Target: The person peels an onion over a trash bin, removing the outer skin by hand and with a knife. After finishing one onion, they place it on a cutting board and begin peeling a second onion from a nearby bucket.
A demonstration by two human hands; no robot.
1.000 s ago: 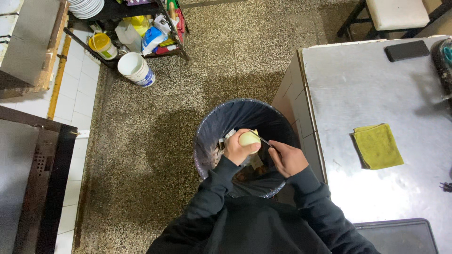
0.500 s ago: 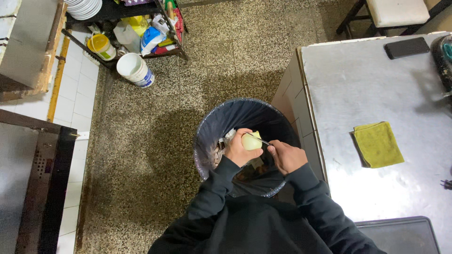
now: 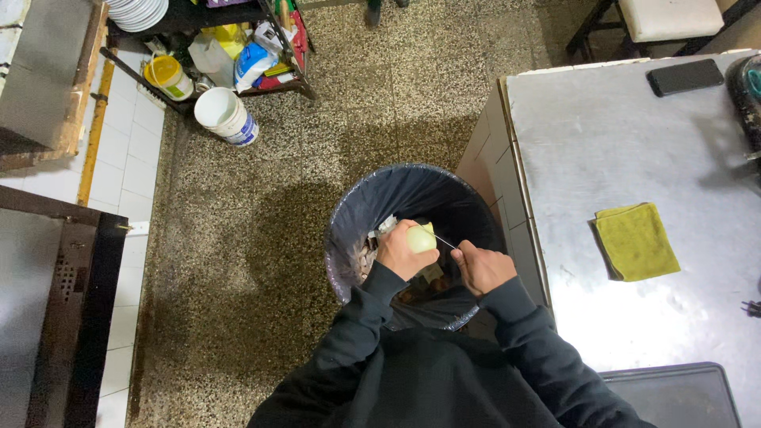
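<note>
I stand over a round bin lined with a black bag [image 3: 372, 208], both arms in black sleeves. My left hand [image 3: 401, 252] grips a pale yellow-white peeled vegetable, likely an onion [image 3: 422, 238], above the bin's opening. My right hand [image 3: 479, 267] is closed on a small knife [image 3: 445, 242] whose thin blade touches the onion's right side. Peelings and scraps lie inside the bin below my hands.
A steel table [image 3: 634, 158] stands right of the bin with a yellow-green cloth [image 3: 636, 242], a black phone [image 3: 684, 77] and a dark tray [image 3: 674, 394] at its near edge. A low shelf with bottles, a white bucket [image 3: 226, 116] and stacked plates [image 3: 136, 11] sits far left. A dark appliance [image 3: 55, 317] is at left.
Both hands stay over the bin; the onion has turned slightly in my left hand and the knife blade has shifted along its right side.
</note>
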